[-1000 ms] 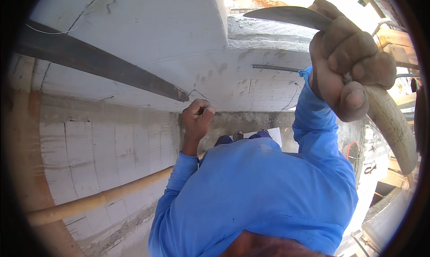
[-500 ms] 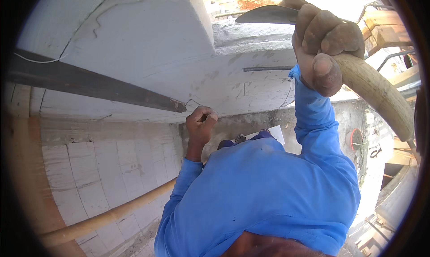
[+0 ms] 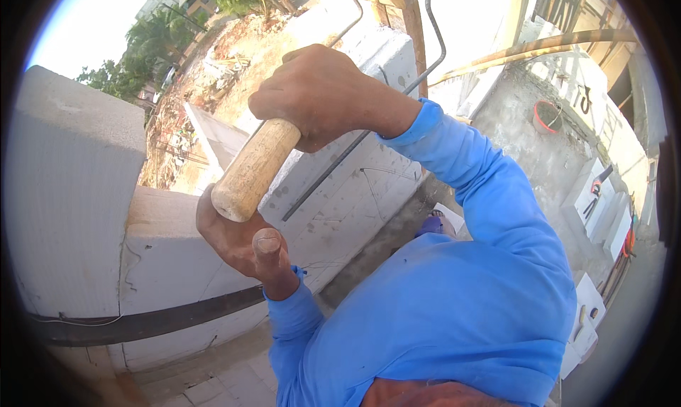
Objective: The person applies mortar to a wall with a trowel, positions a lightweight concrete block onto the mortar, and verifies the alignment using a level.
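Note:
My right hand (image 3: 319,95) is closed around the thick wooden handle (image 3: 257,169) of a tool, above a white block wall (image 3: 340,226). The handle's rounded end points down toward my left hand; the metal blade is not visible now. My left hand (image 3: 241,240) is just below that end, thumb stretched out and apart from the fingers. The handle partly covers those fingers, and I cannot tell whether they touch it. A dark metal rod (image 3: 323,178) slants along the wall beside my hands.
At the left rises a tall white block (image 3: 78,194), with a dark beam (image 3: 177,315) beneath. Bent metal rods (image 3: 434,34) stand beyond my right hand. A red bucket (image 3: 547,116), white blocks (image 3: 592,194) and a bamboo pole (image 3: 525,51) are at the right. Rubble (image 3: 188,116) covers ground beyond the wall.
My right hand has swung left and lower with the tool, its blade now out of sight. My left hand has risen leftward and its thumb has spread. The view has turned.

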Tool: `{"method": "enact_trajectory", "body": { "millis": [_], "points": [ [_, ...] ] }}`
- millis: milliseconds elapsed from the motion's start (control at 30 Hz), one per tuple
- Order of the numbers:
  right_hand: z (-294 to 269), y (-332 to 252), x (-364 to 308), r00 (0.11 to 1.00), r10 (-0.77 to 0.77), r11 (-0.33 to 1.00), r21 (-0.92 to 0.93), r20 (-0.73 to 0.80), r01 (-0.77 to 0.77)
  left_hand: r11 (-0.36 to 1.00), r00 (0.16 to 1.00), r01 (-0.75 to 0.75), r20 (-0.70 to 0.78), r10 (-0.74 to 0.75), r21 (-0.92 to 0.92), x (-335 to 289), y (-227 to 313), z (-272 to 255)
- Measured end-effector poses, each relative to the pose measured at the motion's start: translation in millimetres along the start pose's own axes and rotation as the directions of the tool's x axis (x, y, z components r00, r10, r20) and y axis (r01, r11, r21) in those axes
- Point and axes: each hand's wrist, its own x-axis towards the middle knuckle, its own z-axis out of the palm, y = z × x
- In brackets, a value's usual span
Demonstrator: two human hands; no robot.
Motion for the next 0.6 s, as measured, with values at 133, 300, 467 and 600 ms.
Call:
{"method": "enact_trajectory", "body": {
  "millis": [133, 300, 467, 600],
  "points": [
    [7.1, 22.2, -11.9, 0.952, 0.110, 0.974, -0.162, -0.284, -0.161, 0.997, 0.999, -0.032, -0.001, 0.032, -0.071, 50.2, -15.3, 76.7],
    [2.5, 40.4, -24.3, 0.915, 0.230, 0.971, 0.015, -0.332, -0.239, 0.885, 0.987, 0.071, 0.158, 0.003, -0.460, 111.1, -53.0, 105.6],
    [-34.2, 93.6, -47.3, 0.874, 0.280, 0.948, 0.261, -0.396, -0.185, 0.693, 0.942, 0.300, 0.317, -0.109, -0.655, 166.2, -78.7, 129.4],
    [-42.4, 120.7, -53.2, 0.876, 0.478, 0.820, 0.328, 0.060, -0.470, 0.735, 0.885, 0.304, 0.465, 0.017, -0.606, 196.5, -92.5, 161.5]
  ]
}}
